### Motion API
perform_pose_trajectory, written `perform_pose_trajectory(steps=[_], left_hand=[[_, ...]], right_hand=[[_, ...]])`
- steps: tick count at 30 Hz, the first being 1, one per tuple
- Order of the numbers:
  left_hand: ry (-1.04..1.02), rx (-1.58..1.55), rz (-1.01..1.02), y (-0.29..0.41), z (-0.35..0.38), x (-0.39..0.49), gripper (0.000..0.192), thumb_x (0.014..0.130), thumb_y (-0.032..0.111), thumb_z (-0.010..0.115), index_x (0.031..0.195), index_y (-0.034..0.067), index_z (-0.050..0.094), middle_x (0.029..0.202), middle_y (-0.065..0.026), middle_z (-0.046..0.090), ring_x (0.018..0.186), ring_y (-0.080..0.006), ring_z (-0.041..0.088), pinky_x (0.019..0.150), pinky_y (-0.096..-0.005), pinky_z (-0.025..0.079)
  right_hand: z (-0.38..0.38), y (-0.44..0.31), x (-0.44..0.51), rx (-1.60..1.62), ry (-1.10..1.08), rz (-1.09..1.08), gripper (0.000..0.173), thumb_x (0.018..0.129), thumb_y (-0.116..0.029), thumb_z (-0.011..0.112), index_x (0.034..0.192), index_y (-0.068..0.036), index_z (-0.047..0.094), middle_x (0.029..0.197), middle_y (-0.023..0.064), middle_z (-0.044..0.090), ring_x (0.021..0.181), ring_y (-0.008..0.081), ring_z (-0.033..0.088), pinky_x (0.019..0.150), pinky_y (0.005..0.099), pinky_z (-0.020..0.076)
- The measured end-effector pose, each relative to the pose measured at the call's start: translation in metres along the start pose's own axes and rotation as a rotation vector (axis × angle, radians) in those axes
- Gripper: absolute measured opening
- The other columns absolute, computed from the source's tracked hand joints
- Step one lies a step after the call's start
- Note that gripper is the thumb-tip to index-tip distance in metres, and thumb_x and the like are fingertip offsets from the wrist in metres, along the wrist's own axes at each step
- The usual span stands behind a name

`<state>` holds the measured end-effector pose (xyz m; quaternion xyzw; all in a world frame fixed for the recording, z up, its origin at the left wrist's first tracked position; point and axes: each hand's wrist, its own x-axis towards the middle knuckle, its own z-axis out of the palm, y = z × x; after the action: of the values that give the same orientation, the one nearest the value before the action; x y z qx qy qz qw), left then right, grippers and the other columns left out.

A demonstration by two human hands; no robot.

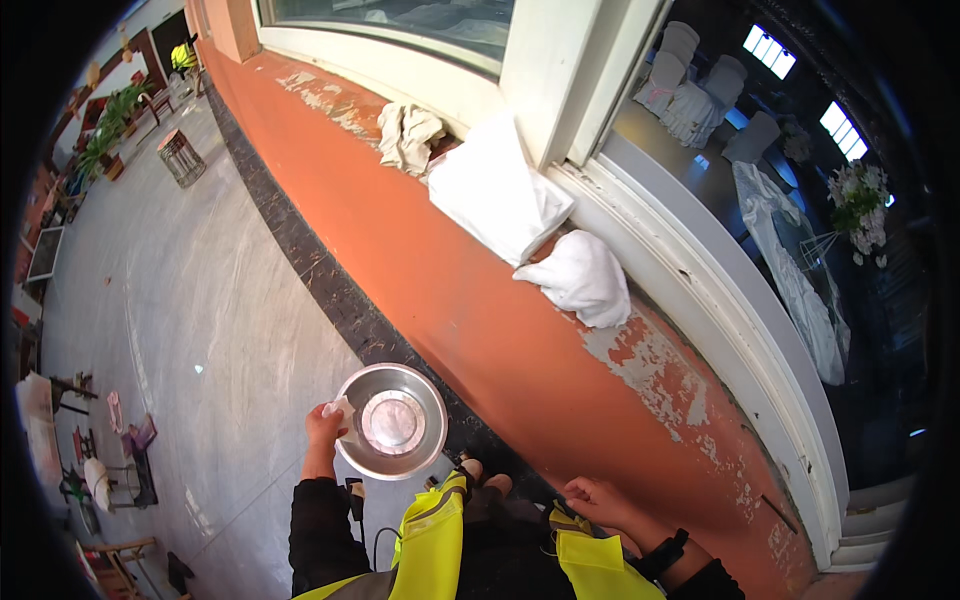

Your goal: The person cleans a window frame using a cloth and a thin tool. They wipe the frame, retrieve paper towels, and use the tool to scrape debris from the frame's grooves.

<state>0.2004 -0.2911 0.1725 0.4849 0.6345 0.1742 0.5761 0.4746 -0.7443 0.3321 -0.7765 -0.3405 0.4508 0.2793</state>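
Observation:
My left hand [324,425] grips the left rim of a round stainless steel basin [433,420]. A small pale piece of cloth or paper [345,417] is pinched between that hand and the rim. Inside the basin only its shiny bottom shows, perhaps under shallow water. Near my body at the lower right, my right hand [600,501] hangs in front of the orange wall with loosely bent fingers and nothing visible in it. On the windowsill lie a crumpled beige cloth [409,139], a folded white cloth [491,191] and a bunched white towel [581,279].
The orange wall ledge [390,217] has peeling paint beside the white window frame [675,255]. A drum-shaped stool [181,159] and potted plants [109,135] stand on the grey floor [247,300]. Farther off is a person in a yellow vest [184,57]. Covered chairs [675,90] show through the window.

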Motion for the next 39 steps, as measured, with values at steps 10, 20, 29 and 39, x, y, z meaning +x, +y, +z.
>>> perform_pose_trajectory(steps=[10, 20, 29, 39], left_hand=[[-0.026, 0.129, 0.005, 0.074, -0.01, -0.021, 0.035, 0.083, 0.012, 0.062, 0.116, 0.005, 0.055, 0.107, -0.0098, 0.063, 0.092, -0.0259, 0.065, 0.058, -0.0374, 0.06], [-0.145, 0.079, 0.243, 0.18, -0.015, -0.062, 0.033, 0.086, 0.018, 0.061, 0.113, 0.0, 0.056, 0.1, -0.0118, 0.066, 0.083, -0.0246, 0.067, 0.056, -0.0344, 0.059], [-0.536, -0.031, 0.645, 0.344, 0.006, -0.2, 0.024, 0.088, 0.015, 0.064, 0.106, 0.001, 0.06, 0.09, -0.0072, 0.067, 0.075, -0.0159, 0.066, 0.059, -0.0267, 0.056], [-0.716, 0.071, 1.207, 0.456, 0.187, -0.321, 0.02, 0.088, 0.017, 0.065, 0.1, 0.002, 0.062, 0.087, -0.0086, 0.068, 0.073, -0.0185, 0.066, 0.062, -0.0299, 0.055]], right_hand=[[-0.036, -0.013, -0.047, 0.107, 0.057, 0.045, 0.029, 0.09, -0.018, 0.063, 0.112, 0.0, 0.056, 0.099, 0.0119, 0.064, 0.093, 0.0179, 0.062, 0.082, 0.0314, 0.049], [-0.04, -0.017, -0.082, 0.293, 0.136, -0.046, 0.029, 0.089, -0.018, 0.062, 0.112, -0.002, 0.057, 0.092, 0.01, 0.065, 0.085, 0.0178, 0.063, 0.076, 0.0312, 0.0511], [-0.06, -0.064, -0.127, 0.231, 0.239, -0.053, 0.025, 0.088, -0.015, 0.063, 0.109, -0.001, 0.059, 0.093, 0.0108, 0.066, 0.086, 0.0171, 0.065, 0.076, 0.0298, 0.0519], [-0.062, -0.093, -0.137, 0.139, 0.272, -0.125, 0.027, 0.086, -0.016, 0.066, 0.109, -0.003, 0.06, 0.093, 0.0111, 0.066, 0.083, 0.0185, 0.066, 0.071, 0.03, 0.0527]])
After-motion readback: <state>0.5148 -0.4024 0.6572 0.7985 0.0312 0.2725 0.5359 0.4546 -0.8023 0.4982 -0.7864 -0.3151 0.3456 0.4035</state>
